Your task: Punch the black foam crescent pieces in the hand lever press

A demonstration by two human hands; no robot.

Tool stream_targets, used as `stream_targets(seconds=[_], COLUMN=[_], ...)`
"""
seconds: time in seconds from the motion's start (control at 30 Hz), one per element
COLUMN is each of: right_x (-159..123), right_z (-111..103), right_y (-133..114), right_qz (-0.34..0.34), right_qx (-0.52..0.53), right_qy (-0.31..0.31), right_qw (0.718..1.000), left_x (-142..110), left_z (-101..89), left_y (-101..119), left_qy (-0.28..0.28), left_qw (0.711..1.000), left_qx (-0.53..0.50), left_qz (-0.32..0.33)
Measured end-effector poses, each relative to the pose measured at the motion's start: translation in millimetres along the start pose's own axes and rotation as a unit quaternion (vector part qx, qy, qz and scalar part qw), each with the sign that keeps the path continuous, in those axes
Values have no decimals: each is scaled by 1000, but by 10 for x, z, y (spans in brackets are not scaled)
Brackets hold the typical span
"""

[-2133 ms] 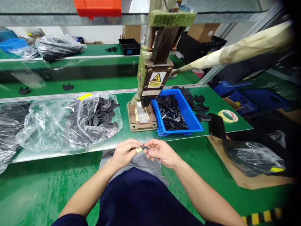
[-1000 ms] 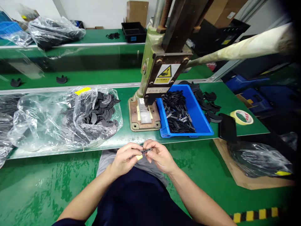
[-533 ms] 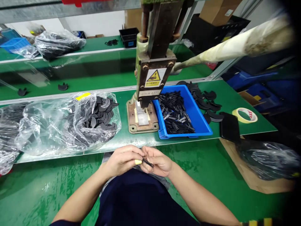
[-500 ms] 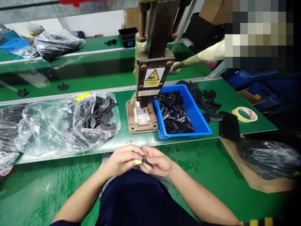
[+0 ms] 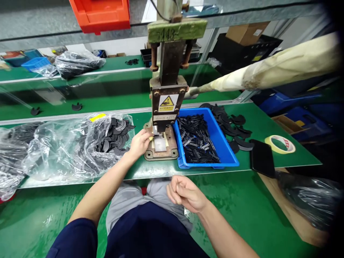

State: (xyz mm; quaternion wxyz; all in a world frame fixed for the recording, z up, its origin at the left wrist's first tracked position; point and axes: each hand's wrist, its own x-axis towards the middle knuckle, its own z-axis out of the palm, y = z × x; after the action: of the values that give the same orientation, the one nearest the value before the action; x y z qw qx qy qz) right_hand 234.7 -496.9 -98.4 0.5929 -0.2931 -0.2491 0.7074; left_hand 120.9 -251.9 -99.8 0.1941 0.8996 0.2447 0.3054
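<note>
My left hand (image 5: 139, 142) reaches out to the base plate (image 5: 150, 154) of the hand press (image 5: 167, 102). Its fingertips, one in a yellow finger cot, pinch a small black part (image 5: 156, 135) right under the press head, at the edge of the pale die block (image 5: 160, 144). My right hand (image 5: 184, 192) hangs over my lap in front of the bench edge. Its fingers are curled in and nothing shows in them.
A blue bin (image 5: 228, 154) of small black parts stands right of the press, with loose black crescent pieces (image 5: 233, 123) behind it. A clear bag of black discs (image 5: 80, 143) lies to the left. The padded press lever (image 5: 274, 68) sticks out to the right. A tape roll (image 5: 280, 144) and a black slab (image 5: 262, 157) lie at far right.
Both hands were together over my lap on the small black part. My left hand has carried it forward to the press die; my right hand has let go and stayed low.
</note>
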Motion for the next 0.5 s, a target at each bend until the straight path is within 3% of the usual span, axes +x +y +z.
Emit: stream_targets(seconds=[0.13, 0.3, 0.43, 0.5], right_x=[-12, -26, -6, 57], right_z=[-19, -110, -191, -125], right_y=[-1, -43, -472, -867], right_qz=[-28, -68, -155, -261], right_qx=[-22, -85, -174, -224], right_qy=[16, 35, 82, 155], right_qw=[999, 993, 969, 926], left_x=[75, 61, 76, 74], left_z=[101, 83, 102, 120], left_y=[-148, -133, -125, -133], left_qy=[-50, -95, -99, -94], left_qw=[998, 992, 993, 994], left_qx=[49, 74, 52, 41], left_qz=[4, 32, 42, 38])
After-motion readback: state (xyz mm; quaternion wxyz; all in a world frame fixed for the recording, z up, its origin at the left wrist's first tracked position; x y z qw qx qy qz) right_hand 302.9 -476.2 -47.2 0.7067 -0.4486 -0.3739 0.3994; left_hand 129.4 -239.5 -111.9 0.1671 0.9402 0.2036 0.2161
